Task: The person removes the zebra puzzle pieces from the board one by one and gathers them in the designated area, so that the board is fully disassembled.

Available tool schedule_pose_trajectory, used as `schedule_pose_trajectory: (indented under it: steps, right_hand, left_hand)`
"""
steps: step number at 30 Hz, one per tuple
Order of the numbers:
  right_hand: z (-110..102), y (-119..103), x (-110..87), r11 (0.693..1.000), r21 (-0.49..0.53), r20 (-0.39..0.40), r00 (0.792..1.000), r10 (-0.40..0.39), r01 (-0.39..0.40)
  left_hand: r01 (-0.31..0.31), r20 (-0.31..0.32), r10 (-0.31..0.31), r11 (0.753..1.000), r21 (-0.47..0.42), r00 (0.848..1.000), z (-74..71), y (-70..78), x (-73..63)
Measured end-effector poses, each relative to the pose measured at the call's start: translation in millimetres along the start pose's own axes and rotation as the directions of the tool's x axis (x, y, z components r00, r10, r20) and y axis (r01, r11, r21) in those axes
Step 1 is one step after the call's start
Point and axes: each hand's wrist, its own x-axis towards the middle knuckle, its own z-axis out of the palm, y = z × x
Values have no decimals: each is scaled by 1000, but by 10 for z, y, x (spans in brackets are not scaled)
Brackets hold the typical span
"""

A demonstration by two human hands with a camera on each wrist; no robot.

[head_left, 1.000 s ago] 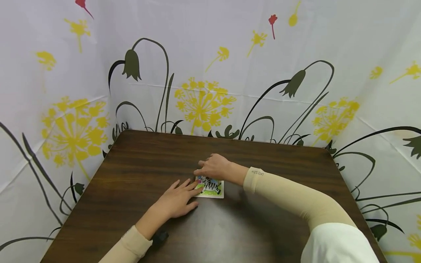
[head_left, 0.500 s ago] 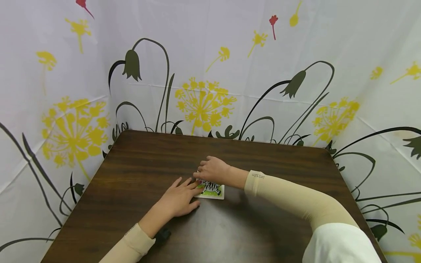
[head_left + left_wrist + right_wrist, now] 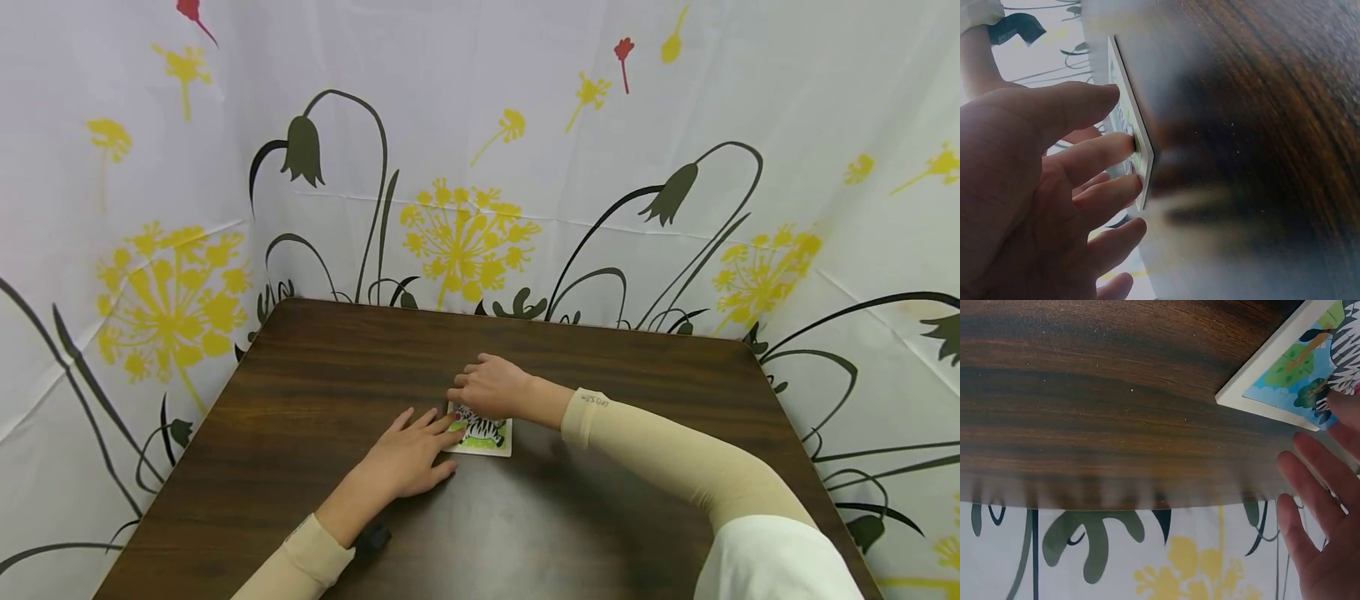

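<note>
A small flat picture board (image 3: 483,443) with a white rim lies on the table; it shows a striped zebra over green grass, with blue sky and trees. My left hand (image 3: 408,458) lies spread on its left side, straight fingertips on the picture and the thumb apart near the front. My right hand (image 3: 491,387) reaches over the far part and hides it. Close up in the right wrist view, thumb and index finger touch the picture board (image 3: 1291,372) near the zebra's head. The other right fingers (image 3: 1319,481) stretch loosely past the rim.
The dark wood-grain table (image 3: 360,358) runs back to a white curtain (image 3: 465,83) printed with flowers. Beneath the left wrist sits a small black object (image 3: 371,540) on the table.
The right hand dipped toward the left fingers over the board, then drew back slightly away. The left hand shifted only a little, and the board stays nearly in place.
</note>
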Motion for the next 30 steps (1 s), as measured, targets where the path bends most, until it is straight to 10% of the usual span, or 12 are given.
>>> schedule_pose_trajectory:
  steps: [30]
  right_hand:
    - [74, 15, 26, 967, 253, -85, 995, 44, -21]
  left_hand:
    - [-9, -22, 9, 1000, 17, 1000, 36, -20, -10]
